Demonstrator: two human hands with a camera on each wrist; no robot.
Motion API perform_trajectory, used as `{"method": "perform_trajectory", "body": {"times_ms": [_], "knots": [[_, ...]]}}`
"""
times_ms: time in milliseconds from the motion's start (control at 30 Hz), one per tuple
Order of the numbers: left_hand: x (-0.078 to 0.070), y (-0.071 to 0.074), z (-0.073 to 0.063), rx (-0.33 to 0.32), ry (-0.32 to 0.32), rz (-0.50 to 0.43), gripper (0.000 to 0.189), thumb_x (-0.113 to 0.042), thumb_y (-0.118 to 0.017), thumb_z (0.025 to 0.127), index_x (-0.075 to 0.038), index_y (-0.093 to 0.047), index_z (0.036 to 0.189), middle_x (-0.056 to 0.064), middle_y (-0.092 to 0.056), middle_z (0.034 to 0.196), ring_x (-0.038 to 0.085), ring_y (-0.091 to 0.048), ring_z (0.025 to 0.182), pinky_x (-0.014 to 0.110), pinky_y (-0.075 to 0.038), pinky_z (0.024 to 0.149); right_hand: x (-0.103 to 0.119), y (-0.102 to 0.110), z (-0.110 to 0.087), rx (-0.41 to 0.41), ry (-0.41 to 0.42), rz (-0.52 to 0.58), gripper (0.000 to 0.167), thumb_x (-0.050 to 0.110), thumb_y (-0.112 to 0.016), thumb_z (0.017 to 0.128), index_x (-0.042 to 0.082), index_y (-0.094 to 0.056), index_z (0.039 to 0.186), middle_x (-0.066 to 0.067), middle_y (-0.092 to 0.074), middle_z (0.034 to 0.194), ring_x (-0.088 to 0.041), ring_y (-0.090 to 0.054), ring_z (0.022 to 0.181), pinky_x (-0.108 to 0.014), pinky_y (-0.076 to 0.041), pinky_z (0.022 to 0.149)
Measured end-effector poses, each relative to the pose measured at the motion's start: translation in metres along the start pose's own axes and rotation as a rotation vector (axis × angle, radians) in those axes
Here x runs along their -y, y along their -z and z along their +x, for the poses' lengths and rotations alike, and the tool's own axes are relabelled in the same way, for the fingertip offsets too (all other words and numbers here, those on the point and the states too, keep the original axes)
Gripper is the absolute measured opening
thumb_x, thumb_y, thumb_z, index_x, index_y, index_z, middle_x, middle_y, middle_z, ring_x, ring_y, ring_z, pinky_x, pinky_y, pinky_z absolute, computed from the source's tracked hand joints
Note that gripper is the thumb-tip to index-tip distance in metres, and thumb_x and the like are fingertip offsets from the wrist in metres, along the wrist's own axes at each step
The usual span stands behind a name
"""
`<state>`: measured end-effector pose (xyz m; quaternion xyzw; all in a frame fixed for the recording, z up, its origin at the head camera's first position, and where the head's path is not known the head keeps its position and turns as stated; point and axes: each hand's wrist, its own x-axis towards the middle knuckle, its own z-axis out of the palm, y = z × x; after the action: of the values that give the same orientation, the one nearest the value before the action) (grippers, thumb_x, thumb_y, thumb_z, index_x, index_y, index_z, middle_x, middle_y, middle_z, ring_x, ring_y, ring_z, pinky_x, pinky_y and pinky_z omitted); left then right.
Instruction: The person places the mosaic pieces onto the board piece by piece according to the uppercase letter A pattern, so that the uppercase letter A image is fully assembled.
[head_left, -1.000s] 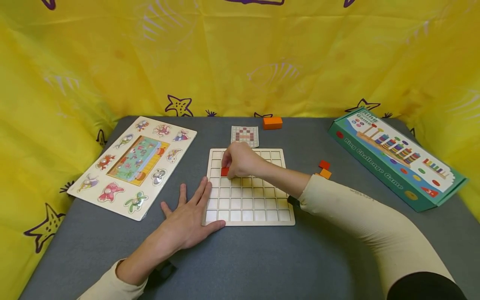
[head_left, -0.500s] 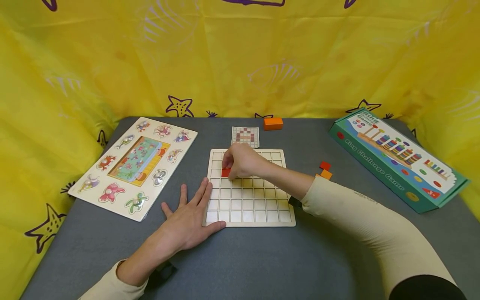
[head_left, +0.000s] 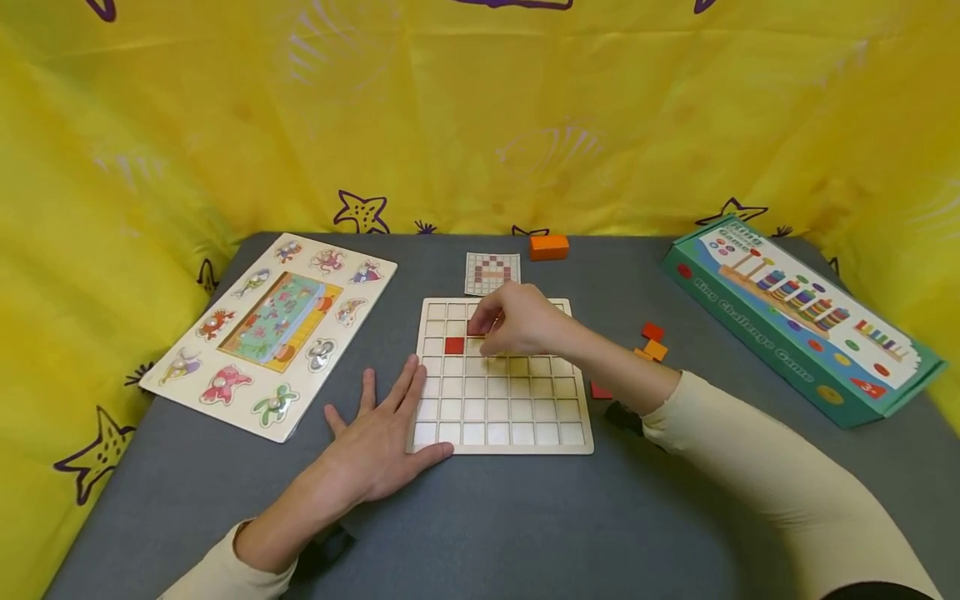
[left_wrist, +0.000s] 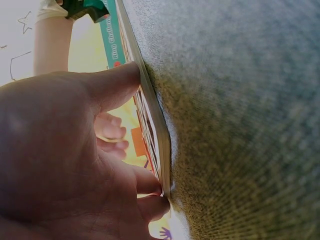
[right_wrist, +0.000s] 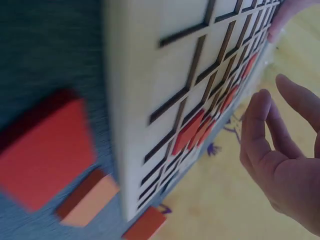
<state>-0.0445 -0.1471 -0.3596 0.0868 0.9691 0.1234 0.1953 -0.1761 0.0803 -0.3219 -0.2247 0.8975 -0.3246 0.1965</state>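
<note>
A pale wooden grid board (head_left: 497, 409) lies on the table. My left hand (head_left: 371, 456) rests at its left edge with spread fingers, the thumb on its near corner; the left wrist view shows this thumb (left_wrist: 117, 85) touching the rim. My right hand (head_left: 525, 321) is over the upper part of the board, its fingers loosely bent. Seen from the right wrist, that hand (right_wrist: 285, 155) holds nothing between thumb and fingertips. A red square tile (head_left: 453, 346) sits in a left-hand cell. More red tiles (right_wrist: 187, 132) are in other cells, mostly hidden by my right hand in the head view.
Loose red and orange tiles (head_left: 655, 351) lie right of the board, and a red tile (head_left: 601, 390) is by its right edge. Behind are a pattern card (head_left: 492, 271) and an orange block (head_left: 549, 247). A picture puzzle (head_left: 352, 292) lies left; a green game box (head_left: 780, 333) lies right.
My right hand has let go of the red tile, which stays in its cell, and has shifted right. The red tile by the board's right edge has come into view. My left hand stays put.
</note>
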Motion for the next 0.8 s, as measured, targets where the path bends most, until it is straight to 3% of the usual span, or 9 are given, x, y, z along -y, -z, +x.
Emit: {"method": "perform_trajectory", "body": {"times_ms": [267,533,800], "knots": [[0.0,0.0,0.0,0.012,0.004,-0.004,0.11,-0.074,-0.061,0.091,-0.017,-0.01,0.169,0.0,-0.002,0.178,0.059,-0.001,0.155,0.096,-0.006,0.096,-0.021,0.017,-0.029,-0.024,-0.056,0.04,0.024,0.012,-0.085,0.082,0.01,-0.08,0.106,-0.002,-0.076,0.094,-0.019,-0.07,0.086,-0.033,-0.057,0.076],[-0.001,0.003,0.001,0.02,0.005,-0.009,0.11,-0.074,-0.061,0.091,-0.018,-0.008,0.169,-0.001,0.0,0.178,0.058,0.002,0.156,0.096,-0.005,0.097,-0.042,0.038,-0.057,-0.101,-0.092,0.014,0.026,0.012,-0.083,0.084,0.009,-0.08,0.11,-0.007,-0.078,0.106,-0.02,-0.071,0.091,-0.033,-0.057,0.076],[0.001,0.002,0.002,0.011,-0.007,-0.011,0.11,-0.074,-0.061,0.091,-0.016,-0.009,0.169,-0.001,0.0,0.177,0.058,0.002,0.156,0.096,-0.005,0.096,-0.068,0.056,-0.076,-0.153,-0.13,-0.026,0.028,0.007,-0.082,0.084,0.008,-0.079,0.112,-0.011,-0.077,0.105,-0.022,-0.069,0.091,-0.032,-0.055,0.077]]}}
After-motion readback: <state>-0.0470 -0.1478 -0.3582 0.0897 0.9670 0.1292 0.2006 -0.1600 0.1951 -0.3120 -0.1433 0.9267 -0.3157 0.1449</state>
